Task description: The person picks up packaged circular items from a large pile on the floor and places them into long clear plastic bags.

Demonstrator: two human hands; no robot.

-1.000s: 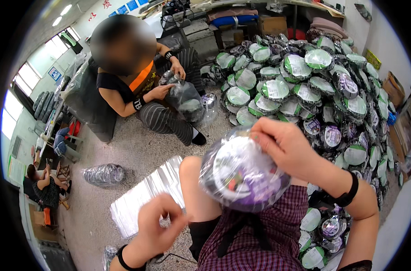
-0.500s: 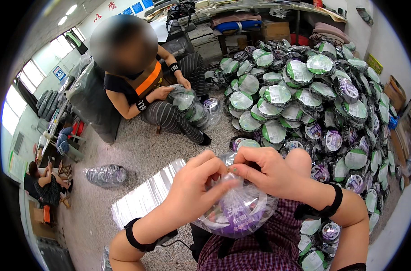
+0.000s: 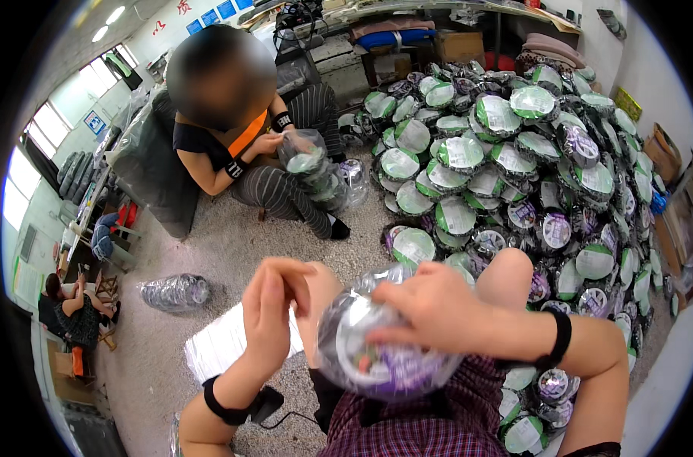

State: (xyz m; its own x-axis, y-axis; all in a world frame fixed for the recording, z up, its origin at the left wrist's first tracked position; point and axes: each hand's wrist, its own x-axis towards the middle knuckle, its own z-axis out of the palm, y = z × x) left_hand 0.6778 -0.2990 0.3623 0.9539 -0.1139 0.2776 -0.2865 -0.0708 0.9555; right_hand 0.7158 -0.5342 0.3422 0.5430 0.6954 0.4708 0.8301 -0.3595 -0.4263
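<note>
A clear plastic bag of round packs [image 3: 362, 358] rests on my lap, with a white, purple and food-coloured round label showing through it. My right hand [image 3: 426, 308] lies over the right side of this bag and grips it, slightly blurred. Left of the bag, my left hand [image 3: 270, 316] is raised apart from it. Its fingers curve loosely, the thumb stands off them, and nothing shows in the grasp. Below that hand, a stack of flat clear plastic bags [image 3: 217, 343] lies on the floor.
A big heap of round wrapped packs [image 3: 468, 152] rises at the right. Ahead, a seated co-worker [image 3: 240, 152] handles another filled clear bag [image 3: 308, 164]. One filled bag [image 3: 175, 293] lies on the floor at the left. Farther left sits another person [image 3: 80, 308].
My left hand has let go of the gathered bag top and moved left. My right hand has shifted down onto the bag, which is now tilted.
</note>
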